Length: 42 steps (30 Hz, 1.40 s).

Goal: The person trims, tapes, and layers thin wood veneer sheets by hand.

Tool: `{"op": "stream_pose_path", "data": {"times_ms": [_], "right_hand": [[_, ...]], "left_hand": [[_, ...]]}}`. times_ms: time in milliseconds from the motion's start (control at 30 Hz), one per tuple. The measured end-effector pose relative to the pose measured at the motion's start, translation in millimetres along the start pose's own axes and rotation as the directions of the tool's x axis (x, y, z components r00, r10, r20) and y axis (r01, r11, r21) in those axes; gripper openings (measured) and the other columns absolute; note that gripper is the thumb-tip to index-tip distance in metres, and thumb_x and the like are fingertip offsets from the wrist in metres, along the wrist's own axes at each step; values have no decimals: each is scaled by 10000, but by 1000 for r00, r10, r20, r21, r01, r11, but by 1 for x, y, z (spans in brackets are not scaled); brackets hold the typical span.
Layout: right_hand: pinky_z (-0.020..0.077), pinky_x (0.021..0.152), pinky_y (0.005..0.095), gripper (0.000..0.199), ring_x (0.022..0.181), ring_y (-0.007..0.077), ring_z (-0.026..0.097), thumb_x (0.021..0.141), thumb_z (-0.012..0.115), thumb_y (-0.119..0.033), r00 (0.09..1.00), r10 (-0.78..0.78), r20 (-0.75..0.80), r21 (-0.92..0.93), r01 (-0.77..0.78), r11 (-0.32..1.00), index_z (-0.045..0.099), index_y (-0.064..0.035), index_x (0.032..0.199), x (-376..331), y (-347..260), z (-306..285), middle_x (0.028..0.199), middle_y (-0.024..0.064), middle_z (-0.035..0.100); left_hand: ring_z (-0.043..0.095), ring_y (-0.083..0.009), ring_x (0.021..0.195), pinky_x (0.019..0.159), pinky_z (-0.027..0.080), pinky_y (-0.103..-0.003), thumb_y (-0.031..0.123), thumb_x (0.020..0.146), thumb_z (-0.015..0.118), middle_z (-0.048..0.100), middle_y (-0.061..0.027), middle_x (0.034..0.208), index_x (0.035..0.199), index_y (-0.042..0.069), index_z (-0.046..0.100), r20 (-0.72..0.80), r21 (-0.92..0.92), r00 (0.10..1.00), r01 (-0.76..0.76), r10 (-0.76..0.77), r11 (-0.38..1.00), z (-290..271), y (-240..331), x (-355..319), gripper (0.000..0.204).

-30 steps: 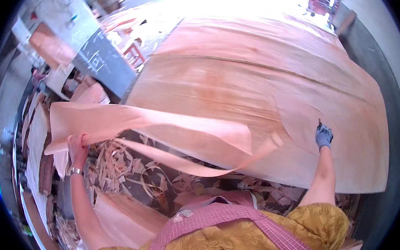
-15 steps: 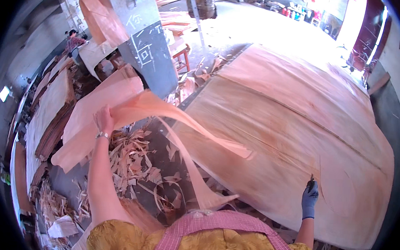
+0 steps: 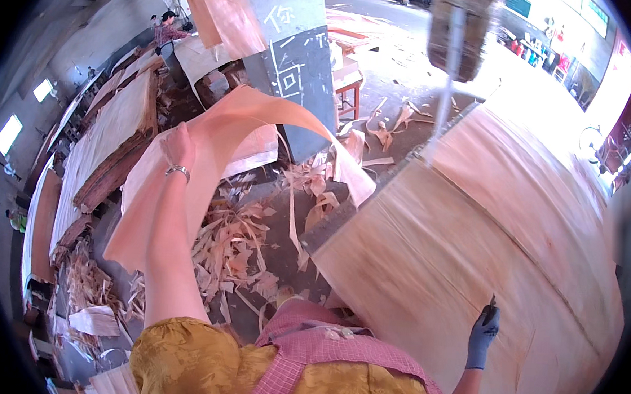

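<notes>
My bare left hand (image 3: 179,145), a bracelet on its wrist, is closed on a thin, pinkish wood veneer sheet (image 3: 226,119). The sheet arches up from the hand and droops toward the right, its torn end hanging near the edge of the veneer stack (image 3: 400,231). My right hand (image 3: 483,336) wears a blue-grey glove and is over the near part of that stack. Its fingers are wrapped round a small dark pointed tool (image 3: 493,300), too small to tell exactly; it may be a knife.
Veneer scraps (image 3: 237,243) litter the floor between me and the pillar (image 3: 294,73). Thick veneer piles (image 3: 116,141) stand at the left. A wrapped post-like object (image 3: 461,32) is beyond the stack. Another person (image 3: 168,33) stands at the far left, near a red-legged stool (image 3: 351,91).
My view has swung left, so the scene sits farther right. The veneer sheet's trailing end has come off the stack and now hangs beside its edge. Both hands keep their hold.
</notes>
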State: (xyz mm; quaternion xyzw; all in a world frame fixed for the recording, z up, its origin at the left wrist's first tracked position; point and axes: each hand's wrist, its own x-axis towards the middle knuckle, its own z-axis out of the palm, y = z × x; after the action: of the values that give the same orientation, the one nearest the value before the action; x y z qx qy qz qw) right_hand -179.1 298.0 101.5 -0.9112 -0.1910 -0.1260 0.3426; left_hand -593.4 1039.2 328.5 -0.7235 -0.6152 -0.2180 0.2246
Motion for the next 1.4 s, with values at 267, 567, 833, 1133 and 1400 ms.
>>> {"op": "stream_pose_path", "data": {"times_ms": [267,567,833,1133,1400], "right_hand": [[386,560,410,220,597,287,496,999,526,-183,998,45,-39,-131,-50,990,541,-2,875,-14,-145,129,682,162,524],[346,482,331,234,506,134,458,1003,527,-202,984,122,131,-244,-87,966,514,-40,834,-5,-315,216,600,54,476],[440,568,376,173,568,217,517,947,601,-146,994,110,21,-179,-105,978,564,9,880,-28,-413,232,669,149,569],[403,521,388,327,520,295,508,924,661,-249,954,245,-172,-65,-260,964,537,-12,737,-23,-381,167,609,180,529],[456,579,323,153,631,127,550,910,675,-104,964,53,-260,279,23,960,598,4,835,35,-338,109,696,155,565]], "left_hand": [[673,-315,970,896,475,-496,101,927,460,696,-130,1007,1010,94,639,142,17,988,-72,68,997,247,-49,104,197],[673,-273,910,862,478,-439,134,944,459,684,-74,932,1035,120,605,98,268,995,-51,25,962,414,-165,257,173],[162,-381,1475,1136,149,-650,262,782,768,207,-181,1591,1566,244,106,345,69,939,-12,-12,998,445,-110,276,1026],[678,-299,786,759,506,-377,224,811,700,711,-122,837,884,71,751,-179,-978,645,-197,743,-64,247,243,40,177],[640,-120,911,801,487,-269,204,870,738,715,-79,997,1065,11,704,-467,-783,654,7,595,-622,-144,405,-63,276]]}}
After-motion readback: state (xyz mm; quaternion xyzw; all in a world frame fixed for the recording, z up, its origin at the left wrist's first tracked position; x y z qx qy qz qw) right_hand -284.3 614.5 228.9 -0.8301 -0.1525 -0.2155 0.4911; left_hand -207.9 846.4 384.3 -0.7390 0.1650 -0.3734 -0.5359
